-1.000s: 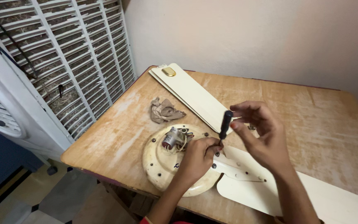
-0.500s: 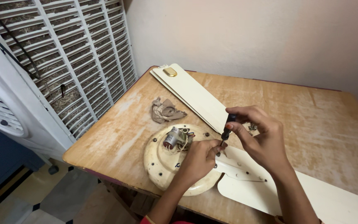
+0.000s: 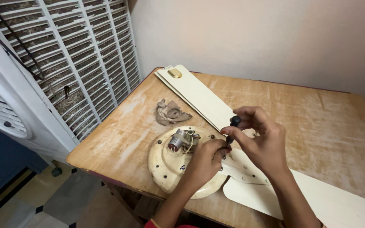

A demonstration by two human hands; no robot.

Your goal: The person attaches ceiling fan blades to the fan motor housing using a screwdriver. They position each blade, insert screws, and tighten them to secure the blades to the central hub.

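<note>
Surroundings first. The wooden table (image 3: pixel 309 126) carries a round cream fan motor housing (image 3: pixel 170 169) at its near edge, with a small metal capacitor and wiring (image 3: pixel 181 140) on the housing's top. At 11 o'clock from the housing lies a crumpled brown rag (image 3: pixel 170 112). A long cream fan blade (image 3: pixel 197 98) runs from the table's far-left corner toward the hands, a brass-coloured cap (image 3: pixel 174 73) near its far end. A second blade (image 3: pixel 326 202) extends from the housing toward 4 o'clock, its bracket (image 3: pixel 246 171) at the hub end. A white louvred cooler (image 3: pixel 64 63) stands at 9 o'clock, off the table.

Obstruction — both hands sit over the joint between housing and bracket, hiding the screw point.

The screwdriver (image 3: pixel 232 128) stands at 3 o'clock of the housing's centre, near its rim. Its long axis is close to vertical, slightly tilted: black handle up toward 12 o'clock, tip down toward 6 o'clock. The tip itself cannot be seen.

The right hand (image 3: pixel 260 141) is closed around the handle, fingers curled over its top. The left hand (image 3: pixel 205 162) rests on the housing — its fingertips pinched together at the lower shaft of the tool.
</note>
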